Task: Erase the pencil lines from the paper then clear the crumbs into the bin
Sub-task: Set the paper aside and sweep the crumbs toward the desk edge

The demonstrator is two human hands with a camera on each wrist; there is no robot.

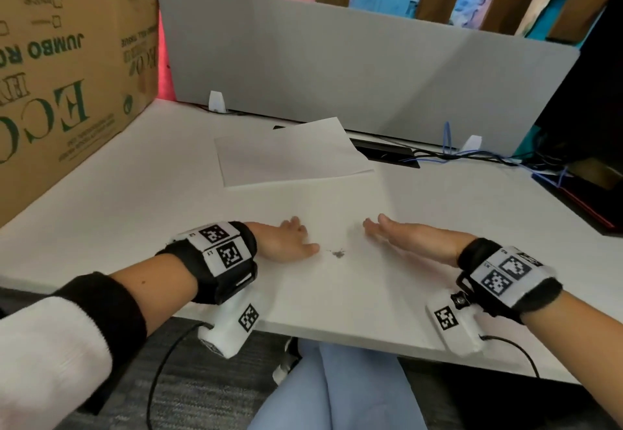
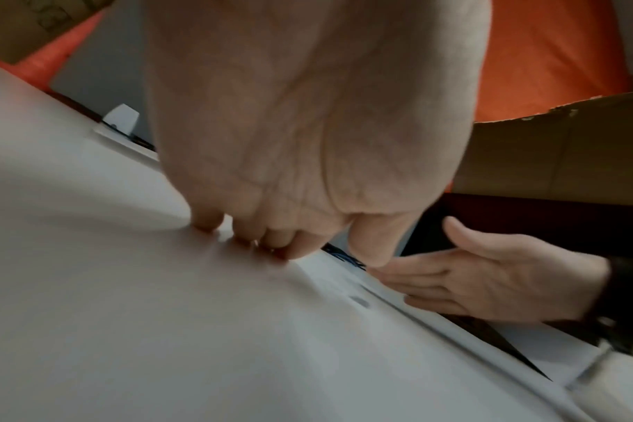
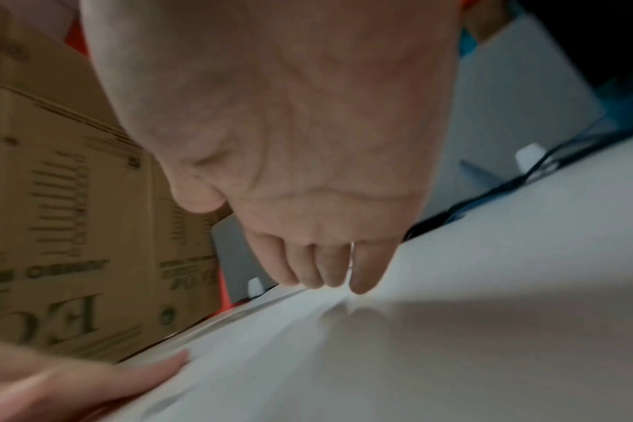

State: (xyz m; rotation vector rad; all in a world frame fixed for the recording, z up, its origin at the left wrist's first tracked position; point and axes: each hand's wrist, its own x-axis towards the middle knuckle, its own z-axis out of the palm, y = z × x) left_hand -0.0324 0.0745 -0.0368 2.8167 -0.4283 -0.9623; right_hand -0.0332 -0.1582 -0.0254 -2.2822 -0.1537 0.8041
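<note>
The crumbs [image 1: 337, 253] are lying in a small grey heap on the paper [image 1: 317, 213], near the bench [image 1: 118, 193] edge at 6 o'clock. You are flanking them: left hand [image 1: 286, 240] at 9 o'clock, right hand [image 1: 409, 237] at 3 o'clock, each grip released, fingers flat, holding nothing. No bin is showing. Sweeping fast is risking scatter onto your lap, and the loose paper sliding.

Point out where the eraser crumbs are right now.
In the head view the eraser crumbs lie in a small grey heap on the paper, between the left hand and right hand, nearer the left thumb.
</note>
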